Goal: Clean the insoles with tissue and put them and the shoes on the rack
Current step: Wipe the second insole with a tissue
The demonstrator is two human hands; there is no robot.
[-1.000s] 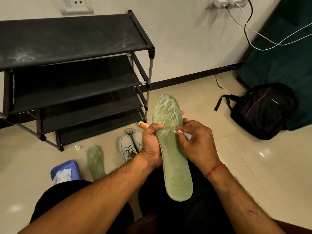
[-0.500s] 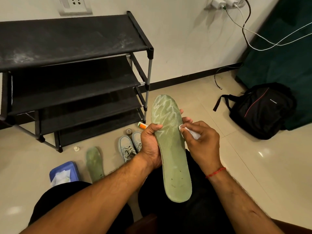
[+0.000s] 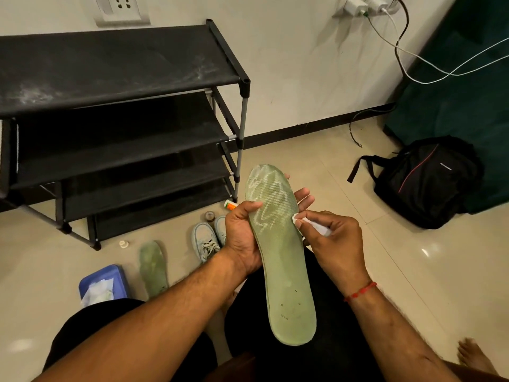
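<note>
My left hand grips a long green insole from its left edge, fingers showing behind it on the right. White smears cover the insole's toe half. My right hand pinches a small white tissue at the insole's right edge. A second green insole lies on the floor to the left. A pair of pale grey laced shoes stands on the floor behind my left hand, partly hidden. The black shoe rack stands at the back left with bare shelves.
A blue tissue box sits on the floor at my left knee. A small orange tube, a brown jar and a white cap lie near the rack's foot. A black backpack leans at the right, cables hang above.
My right hand with the tissue has slid from the middle of the insole out to its right edge. The left hand keeps the insole in the same place.
</note>
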